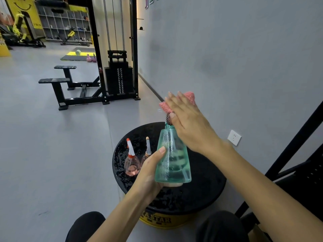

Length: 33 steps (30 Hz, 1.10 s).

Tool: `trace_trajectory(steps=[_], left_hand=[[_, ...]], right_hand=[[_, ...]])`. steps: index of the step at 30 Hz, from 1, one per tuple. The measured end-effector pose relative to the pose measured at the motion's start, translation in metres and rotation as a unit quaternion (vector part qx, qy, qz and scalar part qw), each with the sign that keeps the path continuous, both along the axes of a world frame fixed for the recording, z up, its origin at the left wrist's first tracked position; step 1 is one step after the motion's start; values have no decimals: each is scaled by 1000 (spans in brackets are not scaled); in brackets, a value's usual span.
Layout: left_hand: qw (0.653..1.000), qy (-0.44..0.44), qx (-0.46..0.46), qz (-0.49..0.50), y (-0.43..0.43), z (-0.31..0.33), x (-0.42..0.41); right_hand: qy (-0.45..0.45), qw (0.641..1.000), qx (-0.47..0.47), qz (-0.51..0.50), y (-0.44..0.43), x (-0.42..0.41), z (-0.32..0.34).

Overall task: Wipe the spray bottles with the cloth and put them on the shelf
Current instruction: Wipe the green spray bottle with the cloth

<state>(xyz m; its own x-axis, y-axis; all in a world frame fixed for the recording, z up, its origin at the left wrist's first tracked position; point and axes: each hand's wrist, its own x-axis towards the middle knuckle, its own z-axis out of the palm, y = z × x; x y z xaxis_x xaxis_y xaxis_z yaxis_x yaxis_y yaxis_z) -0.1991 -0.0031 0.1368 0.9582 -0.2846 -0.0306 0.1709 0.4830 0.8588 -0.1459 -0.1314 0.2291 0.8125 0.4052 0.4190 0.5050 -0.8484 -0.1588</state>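
So the left hand (pixel 148 172) is grasping the teal spray bottle (pixel 173 159) low down, cupping its base from the left side with the thumb laid across the front. The bottle stands pretty much upright, lifted a bit above the round black bench (pixel 201 193).

The right hand (pixel 188 126) is right above the left hand, over the bottle's spray head. Its fingers are out straight and flat, not clenched, pressing the pink cloth (pixel 164 106) down on the top of the bottle. Bits of cloth poke out past the fingertips and on the thumb side. The head itself is mostly hidden under that palm; only a dark bit of the neck shows just below the thumb.

Two more bottles are standing on the bench just beyond the left hand: a pink bottle (pixel 132 165) with a red and white nozzle, and close beside it a second bottle (pixel 148 147) with a pale nozzle, partly hidden by the left hand's knuckles.
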Motion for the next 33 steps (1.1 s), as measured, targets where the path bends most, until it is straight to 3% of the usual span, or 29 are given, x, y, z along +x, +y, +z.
trace_trajectory(steps=[5, 12, 19, 27, 33], left_hand=[[1000, 8, 3, 15, 2, -2, -1], [1000, -20, 13, -6, -2, 1, -5], [1000, -1, 11, 10, 5, 2, -1], [1000, -8, 13, -14, -2, -1, -9], [1000, -7, 11, 0, 3, 2, -4]], right_hand=[[10, 999, -24, 32, 1, -8, -8], [-5, 999, -3, -35, 0, 16, 7], [9, 999, -15, 33, 6, -15, -10], [15, 998, -2, -57, -3, 14, 9], [34, 999, -32, 23, 5, -18, -8]])
